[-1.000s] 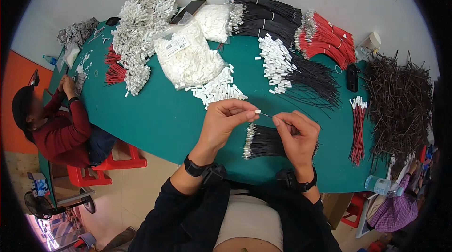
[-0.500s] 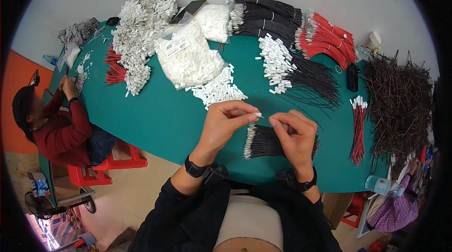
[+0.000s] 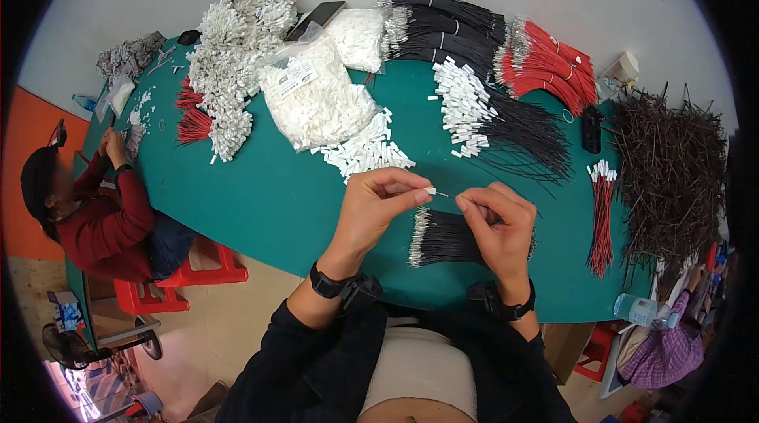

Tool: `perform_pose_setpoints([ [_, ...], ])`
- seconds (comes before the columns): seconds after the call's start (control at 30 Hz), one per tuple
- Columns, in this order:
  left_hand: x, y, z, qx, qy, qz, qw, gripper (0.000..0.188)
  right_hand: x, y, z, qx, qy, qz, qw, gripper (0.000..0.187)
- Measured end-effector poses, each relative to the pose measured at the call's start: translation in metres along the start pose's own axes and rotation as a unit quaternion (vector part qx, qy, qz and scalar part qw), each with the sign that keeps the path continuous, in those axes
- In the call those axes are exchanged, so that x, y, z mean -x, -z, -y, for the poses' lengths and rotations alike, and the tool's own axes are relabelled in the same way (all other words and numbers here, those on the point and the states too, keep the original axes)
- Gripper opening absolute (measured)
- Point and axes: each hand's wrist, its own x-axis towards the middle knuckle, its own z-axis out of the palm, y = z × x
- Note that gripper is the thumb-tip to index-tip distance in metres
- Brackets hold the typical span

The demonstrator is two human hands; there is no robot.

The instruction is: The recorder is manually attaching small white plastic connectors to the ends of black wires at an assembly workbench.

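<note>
My left hand [image 3: 378, 200] pinches a small white plastic connector housing [image 3: 430, 190] between thumb and forefinger. Facing it, my right hand [image 3: 501, 221] grips a thin wire [image 3: 446, 195] whose end reaches to the housing. Whether the wire's tip sits inside the housing is too small to tell. Under and beside my right hand lies a row of black wires [image 3: 444, 239] with metal-tipped ends at their left. Loose white housings [image 3: 368, 151] are heaped just beyond my left hand. Black wires with white housings on their ends [image 3: 466, 111] lie farther off.
Clear bags of white housings [image 3: 316, 95] stand behind the heap. Bundled black wires [image 3: 451, 28] and red wires [image 3: 553, 67] line the back of the green table [image 3: 269, 202]. Dark wires pile up [image 3: 668, 170] at right, near a plastic bottle [image 3: 636, 310]. Someone in red [image 3: 111, 225] sits left.
My right hand has shifted slightly to the right, and more of the wire shows between my hands. My left hand stays nearly in place with the housing.
</note>
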Motion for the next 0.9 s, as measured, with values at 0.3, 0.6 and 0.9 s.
perform_pose_setpoints([
  [0.3, 0.0, 0.0, 0.001, -0.01, 0.003, 0.007, 1.0, 0.014, -0.001, -0.002, 0.001, 0.004, 0.007, 0.013, 1.0, 0.008],
  [0.6, 0.002, -0.002, 0.002, -0.059, -0.003, 0.004, 0.998, 0.014, -0.002, -0.005, -0.005, 0.029, 0.054, 0.013, 0.998, 0.009],
  [0.9, 0.004, -0.004, 0.006, -0.044, 0.019, 0.0, 0.999, 0.013, 0.002, -0.009, -0.01, 0.013, 0.054, 0.014, 0.998, 0.009],
])
